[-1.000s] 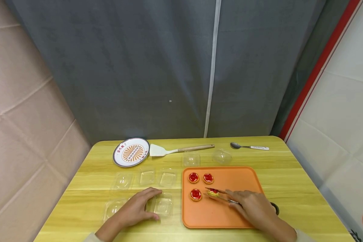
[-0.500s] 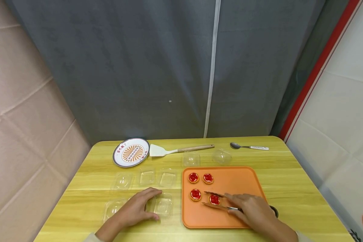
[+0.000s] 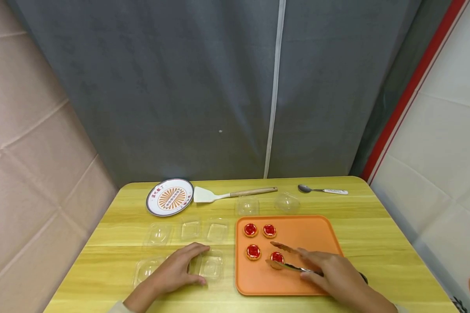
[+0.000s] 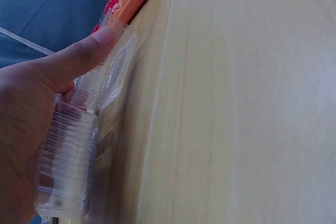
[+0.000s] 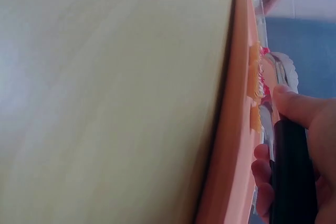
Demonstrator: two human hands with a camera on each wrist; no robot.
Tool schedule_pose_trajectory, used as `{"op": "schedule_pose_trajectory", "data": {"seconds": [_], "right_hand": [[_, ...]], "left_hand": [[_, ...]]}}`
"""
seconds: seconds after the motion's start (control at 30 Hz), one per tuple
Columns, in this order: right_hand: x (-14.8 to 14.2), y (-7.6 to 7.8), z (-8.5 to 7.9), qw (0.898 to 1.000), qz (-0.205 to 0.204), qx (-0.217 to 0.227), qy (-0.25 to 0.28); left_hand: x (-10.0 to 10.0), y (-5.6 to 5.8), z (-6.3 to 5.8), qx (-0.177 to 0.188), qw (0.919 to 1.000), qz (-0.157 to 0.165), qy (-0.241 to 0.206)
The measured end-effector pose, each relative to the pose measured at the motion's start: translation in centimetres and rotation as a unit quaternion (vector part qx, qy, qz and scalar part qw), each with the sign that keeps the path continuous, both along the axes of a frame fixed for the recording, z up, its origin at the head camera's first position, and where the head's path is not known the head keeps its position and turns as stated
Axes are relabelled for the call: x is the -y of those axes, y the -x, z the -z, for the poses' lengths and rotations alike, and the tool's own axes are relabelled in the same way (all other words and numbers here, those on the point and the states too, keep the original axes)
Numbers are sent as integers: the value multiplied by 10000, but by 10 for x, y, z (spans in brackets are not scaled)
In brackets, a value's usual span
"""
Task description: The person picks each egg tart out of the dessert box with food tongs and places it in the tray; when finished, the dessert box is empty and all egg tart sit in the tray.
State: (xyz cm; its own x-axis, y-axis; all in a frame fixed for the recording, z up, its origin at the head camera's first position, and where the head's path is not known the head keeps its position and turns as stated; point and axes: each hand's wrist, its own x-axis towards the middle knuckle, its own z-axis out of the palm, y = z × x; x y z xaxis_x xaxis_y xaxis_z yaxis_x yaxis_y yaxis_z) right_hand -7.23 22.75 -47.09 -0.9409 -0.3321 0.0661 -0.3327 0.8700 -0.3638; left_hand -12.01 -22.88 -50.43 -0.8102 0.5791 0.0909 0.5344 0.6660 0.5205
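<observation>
My right hand [image 3: 334, 271] holds a pair of metal tongs [image 5: 294, 171] with dark handles, their arms spread. The tips flank the nearest right egg-tart-like pastry with red topping [image 3: 276, 257], the lower arm overlapping it in the head view. This pastry sits on the orange tray [image 3: 290, 284]. Three matching tarts [image 3: 253, 252] lie left of and beyond it. My left hand [image 3: 176, 267] curves round a clear ribbed plastic container [image 4: 65, 161], thumb on the near side and forefinger on the far side. Its lid half [image 3: 210, 264] lies towards the tray. The other left fingers are mostly hidden.
Several more clear plastic containers [image 3: 217, 230] stand left of the tray and behind it. Along the table's far side lie a patterned plate [image 3: 170, 197], a white spatula [image 3: 205, 194] with wooden handle and a spoon [image 3: 323, 190]. A grey curtain [image 3: 180, 87] hangs behind.
The tongs first pinch the tart tilted on its side, then spread, and it lies red side up on the tray. The right hand has drawn back slightly right. The left hand stays still.
</observation>
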Motion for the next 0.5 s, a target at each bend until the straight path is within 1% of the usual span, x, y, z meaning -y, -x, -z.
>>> {"op": "schedule_pose_trajectory", "data": {"seconds": [0.1,0.23,0.5], "right_hand": [[-6,0,-2,9990,352,257,34],[-18,-1,-3,9968,604,502,156],[-48,-7,-3,9916,955,584,650]], "left_hand": [[0,0,0,-2,10000,-9,-1],[0,0,1,-29,10000,-11,3],[0,0,1,-174,9998,35,-28]]}}
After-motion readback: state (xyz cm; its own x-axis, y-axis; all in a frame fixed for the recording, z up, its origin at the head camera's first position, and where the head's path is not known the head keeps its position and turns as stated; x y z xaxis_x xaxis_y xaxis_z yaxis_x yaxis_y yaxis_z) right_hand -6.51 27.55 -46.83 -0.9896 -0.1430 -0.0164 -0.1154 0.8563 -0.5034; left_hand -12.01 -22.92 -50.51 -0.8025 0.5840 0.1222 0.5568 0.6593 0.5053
